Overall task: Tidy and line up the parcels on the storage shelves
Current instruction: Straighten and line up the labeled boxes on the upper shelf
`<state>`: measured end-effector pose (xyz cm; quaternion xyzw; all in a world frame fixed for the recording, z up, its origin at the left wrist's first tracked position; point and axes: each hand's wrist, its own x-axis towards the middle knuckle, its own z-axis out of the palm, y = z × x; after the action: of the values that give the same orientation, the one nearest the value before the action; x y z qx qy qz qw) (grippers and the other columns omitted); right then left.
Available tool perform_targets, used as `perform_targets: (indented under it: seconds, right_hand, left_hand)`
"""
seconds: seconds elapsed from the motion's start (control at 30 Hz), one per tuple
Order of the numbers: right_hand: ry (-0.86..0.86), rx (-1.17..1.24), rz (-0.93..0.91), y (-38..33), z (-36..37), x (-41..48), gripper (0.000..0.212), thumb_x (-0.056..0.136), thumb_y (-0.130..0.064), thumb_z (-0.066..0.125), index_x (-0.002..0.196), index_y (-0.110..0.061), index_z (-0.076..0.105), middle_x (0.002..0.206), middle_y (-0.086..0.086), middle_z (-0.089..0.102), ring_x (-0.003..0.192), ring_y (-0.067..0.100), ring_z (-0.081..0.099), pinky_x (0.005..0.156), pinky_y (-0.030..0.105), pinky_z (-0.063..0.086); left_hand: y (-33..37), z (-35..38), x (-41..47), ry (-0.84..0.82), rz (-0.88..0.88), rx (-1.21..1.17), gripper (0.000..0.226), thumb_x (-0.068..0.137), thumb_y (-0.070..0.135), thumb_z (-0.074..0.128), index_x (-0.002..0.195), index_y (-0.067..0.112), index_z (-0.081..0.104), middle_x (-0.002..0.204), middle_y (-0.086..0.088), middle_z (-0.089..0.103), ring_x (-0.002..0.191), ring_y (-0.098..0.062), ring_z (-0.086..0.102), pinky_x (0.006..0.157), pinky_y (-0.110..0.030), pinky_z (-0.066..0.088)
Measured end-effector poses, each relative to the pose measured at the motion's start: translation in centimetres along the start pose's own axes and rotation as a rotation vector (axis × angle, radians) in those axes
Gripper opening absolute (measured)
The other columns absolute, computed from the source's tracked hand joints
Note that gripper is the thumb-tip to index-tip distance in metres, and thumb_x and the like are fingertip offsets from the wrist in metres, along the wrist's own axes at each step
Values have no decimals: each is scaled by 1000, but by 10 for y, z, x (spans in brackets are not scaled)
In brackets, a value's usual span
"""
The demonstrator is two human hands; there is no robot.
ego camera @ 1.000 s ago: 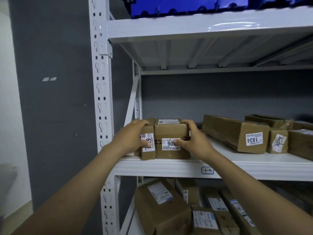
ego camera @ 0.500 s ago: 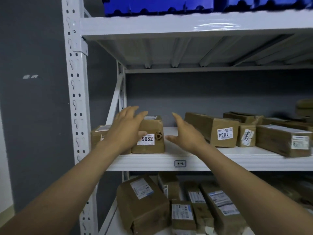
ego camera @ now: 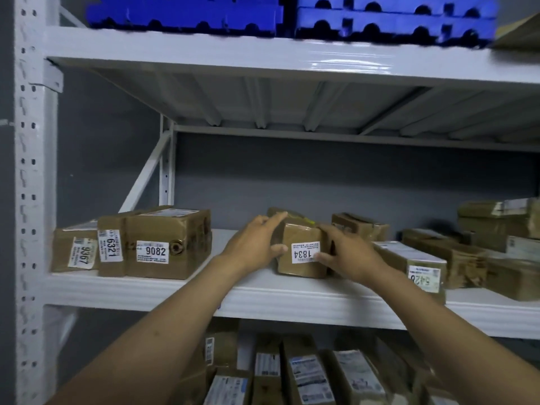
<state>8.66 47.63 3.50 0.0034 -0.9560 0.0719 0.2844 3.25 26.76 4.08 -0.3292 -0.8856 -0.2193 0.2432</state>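
Note:
A long brown parcel labelled 1834 (ego camera: 304,248) lies on the middle shelf (ego camera: 263,296) with its end facing me. My left hand (ego camera: 255,244) holds its left side, fingers over the top edge and thumb on the front. My right hand (ego camera: 346,254) grips its right side, thumb on the label. At the shelf's left end, three parcels stand side by side with labels forward: 9367 (ego camera: 77,248), 6321 (ego camera: 111,247) and 9082 (ego camera: 166,244). A gap of bare shelf separates them from the 1834 parcel.
More parcels lie askew to the right, among them one labelled 5426 (ego camera: 415,264) and a stack at the far right (ego camera: 502,226). The lower shelf holds several parcels (ego camera: 306,372). Blue crates (ego camera: 292,16) sit on the top shelf. A white upright (ego camera: 30,185) stands at left.
My hands left the three lined-up parcels at the left end, swung right across the shelf and took hold of the 1834 parcel. The view turned right with them.

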Motion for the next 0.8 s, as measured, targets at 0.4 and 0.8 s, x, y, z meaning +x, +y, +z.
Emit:
perform_targets:
  seconds: [0.4, 0.8]
  right_hand:
    - [-29, 873, -136, -29, 11, -10, 45, 95, -1, 53, 130, -29, 48, 124, -17, 57, 110, -17, 51, 96, 13, 45]
    - [-144, 1147, 237, -59, 37, 14, 50, 96, -45, 50, 143, -38, 36, 132, -9, 49, 113, 12, 50, 95, 33, 48]
  left_hand:
    - [-17, 17, -11, 152, -245, -462, 84, 64, 54, 81, 130, 33, 34, 123, 4, 44, 103, -12, 52, 79, -22, 47]
    - [-41, 1, -19, 218, -155, -357, 53, 76, 32, 79, 123, 31, 55, 120, 6, 46, 105, -10, 52, 88, -20, 43]
